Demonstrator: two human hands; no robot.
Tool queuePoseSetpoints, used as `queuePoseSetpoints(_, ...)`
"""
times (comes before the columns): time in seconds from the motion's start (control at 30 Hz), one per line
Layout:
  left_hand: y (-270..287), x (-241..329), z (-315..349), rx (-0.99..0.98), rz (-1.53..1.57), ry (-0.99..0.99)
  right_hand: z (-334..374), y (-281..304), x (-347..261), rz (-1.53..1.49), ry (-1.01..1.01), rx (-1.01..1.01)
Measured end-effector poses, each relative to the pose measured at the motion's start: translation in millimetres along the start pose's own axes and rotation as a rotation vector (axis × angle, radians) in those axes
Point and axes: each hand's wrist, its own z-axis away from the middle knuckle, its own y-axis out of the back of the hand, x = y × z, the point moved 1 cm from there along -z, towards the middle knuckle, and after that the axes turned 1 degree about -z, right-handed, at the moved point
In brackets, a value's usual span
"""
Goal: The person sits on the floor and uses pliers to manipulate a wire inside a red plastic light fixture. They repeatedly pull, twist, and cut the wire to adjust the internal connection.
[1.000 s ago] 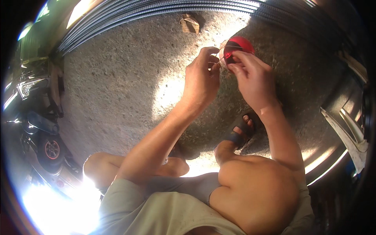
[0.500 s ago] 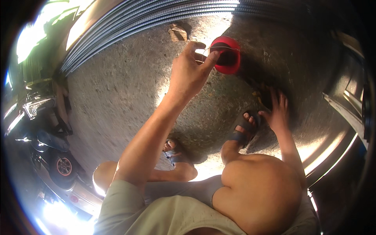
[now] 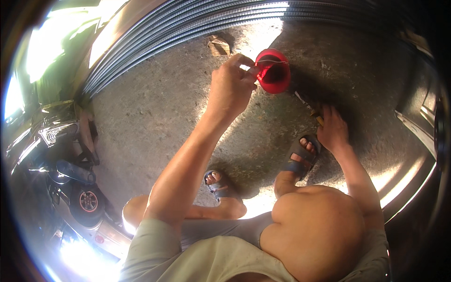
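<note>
A small red bucket [image 3: 284, 86] with a dark inside and a thin wire handle [image 3: 272, 60] sits on the concrete floor ahead of me. At its left rim, the thumb and fingers of my left hand [image 3: 231, 89] are closed on the wire; the exact pinch point is partly hidden. To the right of my sandalled foot, my right hand [image 3: 334, 129] is low at the floor, fingers curled around the end of a slim tool [image 3: 320, 120] with a yellowish handle and a grey tip. Shadow keeps the tool's exact kind unclear.
A bundle of long ribbed steel bars [image 3: 188, 29] lies across the far side. A crumpled brown scrap [image 3: 218, 46] rests near it. On the left stands a wheeled vehicle [image 3: 88, 201]. Pale boards or rails [image 3: 417, 134] edge the right side. My sandals [image 3: 303, 157] are planted between.
My left fingers have closed at the bucket's wire and rim, and the bucket's opening looks tilted differently. My right fingers, spread before, now curl at the yellowish handle. The view has shifted slightly.
</note>
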Motion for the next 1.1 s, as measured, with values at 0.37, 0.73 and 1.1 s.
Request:
queuePoseSetpoints(0.37, -5, -6, 7, -0.046, 0.222, 0.097, 36, 46, -42, -1.546, -0.025, -0.716)
queuePoseSetpoints(0.73, 0, -17, 12, -0.082, 0.189, -0.029, -12, 70, -99, -1.802, -0.037, -1.010)
queuePoseSetpoints(1.1, 1, -15, 14, -0.081, 0.151, -0.029, -12, 71, -100, -1.774, -0.053, -1.042)
